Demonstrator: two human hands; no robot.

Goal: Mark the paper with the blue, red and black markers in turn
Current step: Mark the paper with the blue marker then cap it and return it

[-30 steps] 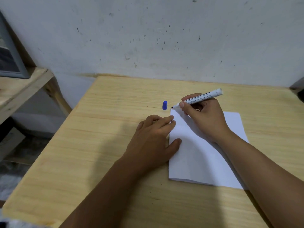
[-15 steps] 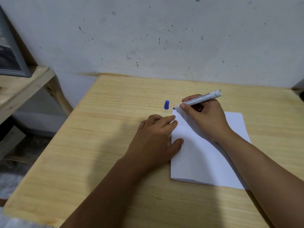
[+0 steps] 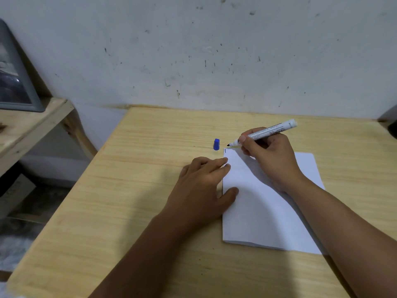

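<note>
A white sheet of paper (image 3: pixel 264 214) lies on the wooden table (image 3: pixel 150 211). My right hand (image 3: pixel 270 160) grips a white-barrelled marker (image 3: pixel 268 131), uncapped, its dark tip just above the paper's far left corner. A short dark mark (image 3: pixel 225 150) shows at that corner. My left hand (image 3: pixel 204 188) lies flat, fingers spread, pressing the paper's left edge. A blue marker cap (image 3: pixel 216 144) stands on the table just left of the tip.
A stained white wall rises behind the table. To the left stands a wooden shelf (image 3: pixel 28 127) bearing a grey framed object (image 3: pixel 15 82). A dark object (image 3: pixel 393 125) shows at the far right edge.
The marker tip has lifted slightly off the paper's far left corner, and a short dark mark now shows there. My left hand has stayed on the paper.
</note>
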